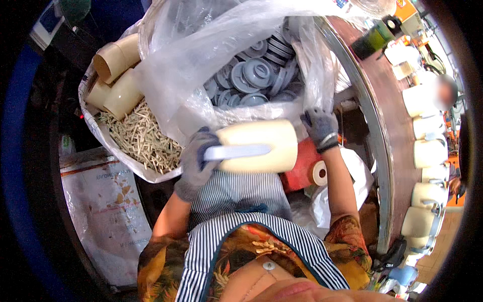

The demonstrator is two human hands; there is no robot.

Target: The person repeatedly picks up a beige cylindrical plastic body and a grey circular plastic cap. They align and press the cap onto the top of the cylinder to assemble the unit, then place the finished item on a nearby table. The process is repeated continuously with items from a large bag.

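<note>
Nearest, a blue-and-white striped cloth apron (234, 194) covers the person's lap, and just beyond it a cream cylindrical jug (266, 136) with a pale grey-blue handle lies sideways across the view. The grey-gloved left hand (195, 163) is closed round the handle's end at the jug's left side. The grey-gloved right hand (322, 128), its fingers partly bent, is apart from the jug beyond a narrow gap, at the near edge of a clear plastic bag (176, 70); whether it grips the film I cannot tell. Below that hand, a red box-like object (297, 173) and a small cream ring-ended piece (319, 173) crowd the space beside the lap. To the left, a plastic-wrapped carton (108, 201) sits near the rim of a white woven sack (113, 138), which holds pale thin rods (146, 136) and cream open-ended cylinders (123, 95). Beyond the jug, the clear bag's mouth opens on grey-blue round plastic lids (254, 73). To the right, a curved metal edge (371, 100) borders a brown tabletop (397, 161), whose strip separates it from a row of cream handled jugs (430, 153); farther up stands a dark green bottle (373, 41).
</note>
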